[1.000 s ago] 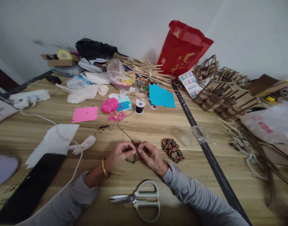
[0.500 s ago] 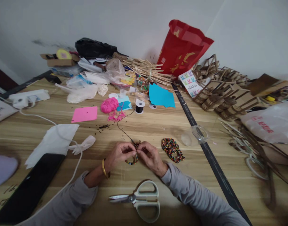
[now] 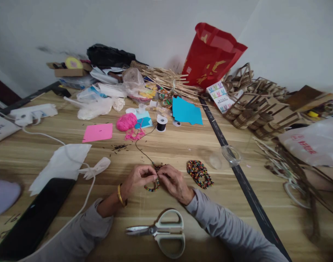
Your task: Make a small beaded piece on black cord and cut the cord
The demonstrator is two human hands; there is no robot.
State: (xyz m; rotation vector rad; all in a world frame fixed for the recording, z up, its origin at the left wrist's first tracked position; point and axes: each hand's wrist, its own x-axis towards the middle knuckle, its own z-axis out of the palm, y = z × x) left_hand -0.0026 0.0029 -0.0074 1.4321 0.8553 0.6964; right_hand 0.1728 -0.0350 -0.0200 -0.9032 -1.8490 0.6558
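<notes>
Head view shows a wide wooden table (image 3: 183,145) filling the frame, its far edge in the upper half crowded with craft clutter. A red paper bag (image 3: 210,54) leans against the wall at upper centre-right, a bundle of thin straw sticks (image 3: 169,78) spreads below and left of it, and stacked laser-cut wooden pieces (image 3: 248,109) lie at right.

At lower left lie a dark flat slab, perhaps a phone or tablet (image 3: 38,214), and a white cloth (image 3: 60,163). A blue paper sheet (image 3: 186,112) and a pink paper sheet (image 3: 97,132) rest in the upper middle, with a pink yarn ball (image 3: 126,121) between them.

At lower centre the left hand (image 3: 137,178) and right hand (image 3: 175,182) are drawn together, fingertips pinched on a small ring of coloured beads (image 3: 152,187), which hangs between them just above the tabletop. A thin black cord (image 3: 141,147) runs from the hands up to a black cord spool (image 3: 161,123).

By my reading, the ring looks nearly closed, so stringing seems mostly done; tying off and cutting the cord seems left. A finished beaded piece (image 3: 199,174) lies just right of the hands.

White-handled scissors (image 3: 161,231) lie near the bottom edge, close below the hands; a clear plastic lid (image 3: 231,154) sits further right. Nothing lies between the hands and the spool except the cord itself and a scatter of dark bits (image 3: 120,147).
</notes>
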